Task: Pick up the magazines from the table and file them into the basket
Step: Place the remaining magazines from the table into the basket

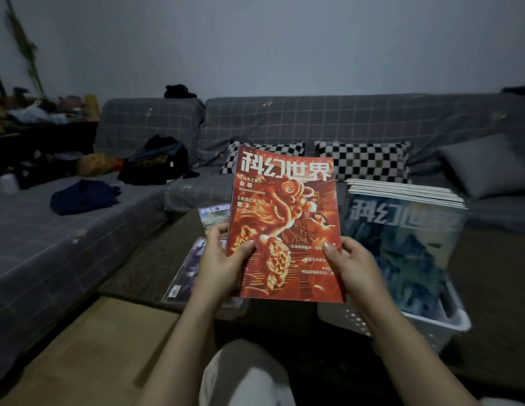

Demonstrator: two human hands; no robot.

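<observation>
Pale trouser knee (246, 373) sits lowest in the view, closest to the lens, with both forearms reaching forward above it. Beyond it, the red magazine (284, 227) is lifted clear of the table, tilted up so its cover faces the person, probably so the title can be read before it is filed. The left hand (223, 259) pinches the lower left edge, thumb on the cover and fingers behind; the right hand (352, 265) grips the lower right edge the same way. Holding both lower edges keeps the thin, floppy sheets flat and upright.

Just to the right stands the white basket (425, 326), its perforated wall showing below a row of magazines already filed on edge. The front one is a blue magazine (402, 244), leaning back a little against those behind, whose tops fan out above it. Filing upright leaves a narrow slot in front, so I judge the red one will need to be swung right and slid down edge first in front of the blue cover.

Left of the red cover, partly hidden by it and by the left hand, at least two more magazines (193, 259) lie flat on the dark table (144, 259), so the job looks well along but unfinished.

Behind everything runs a grey checked sofa (314, 121) with black-and-white pillows (366, 159) and loose dark clothes (85, 196).
</observation>
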